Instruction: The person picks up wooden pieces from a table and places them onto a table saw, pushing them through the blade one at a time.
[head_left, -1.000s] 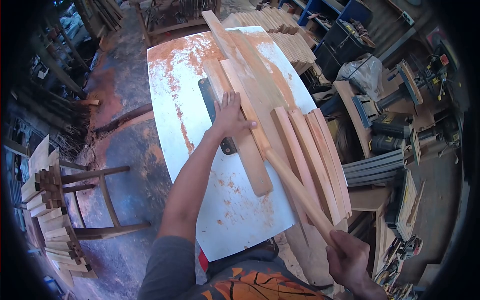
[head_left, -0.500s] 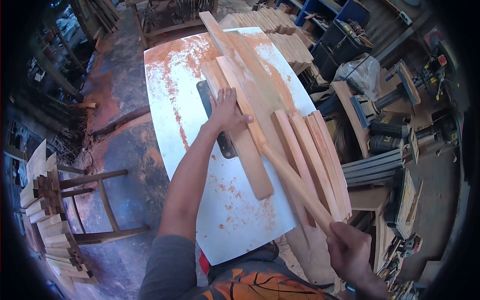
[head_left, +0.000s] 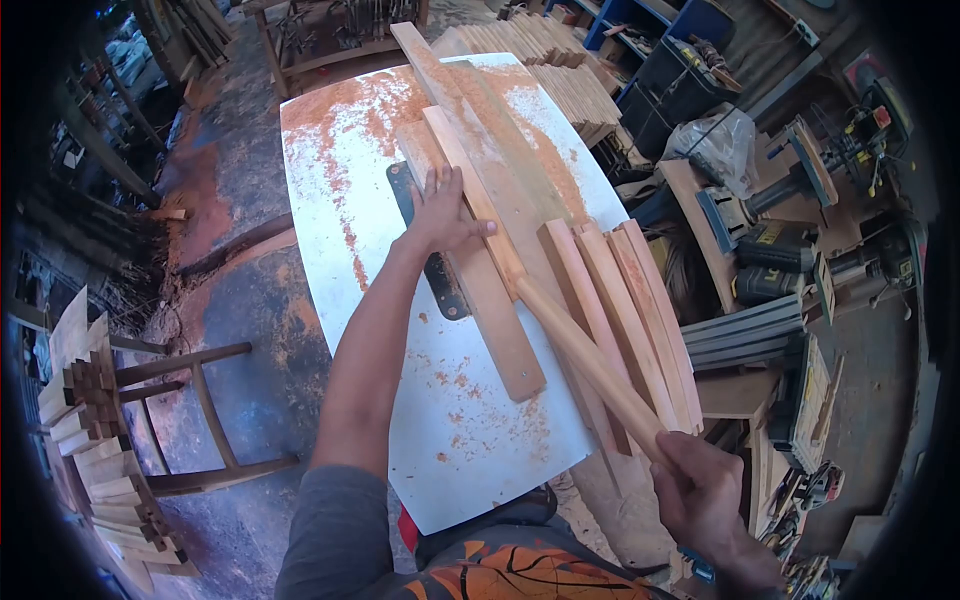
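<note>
My left hand (head_left: 445, 215) lies with its fingers spread on a flat board (head_left: 495, 325) and against a long wooden piece (head_left: 570, 335) beside it. The lower, rounded end of that piece is wrapped in my right hand (head_left: 700, 485), near the table's front right. Under the board, a dark metal plate (head_left: 452, 290) is set in the white table (head_left: 350, 200). To the right, several shaped wooden pieces (head_left: 625, 320) lie side by side. A long straight board (head_left: 440, 80) runs along the table behind the held piece.
Sawdust (head_left: 465, 400) is scattered over the tabletop. Stacked wood slats (head_left: 575, 95) stand beyond the table. At the left are a wooden frame (head_left: 205, 410) and a pile of cut pieces (head_left: 110, 460). Power tools (head_left: 775, 260) and a plastic bag (head_left: 720, 150) lie at the right.
The view has shifted slightly, so the table appears a little further left. Both hands keep their places on the wood, with no clear movement of the long piece.
</note>
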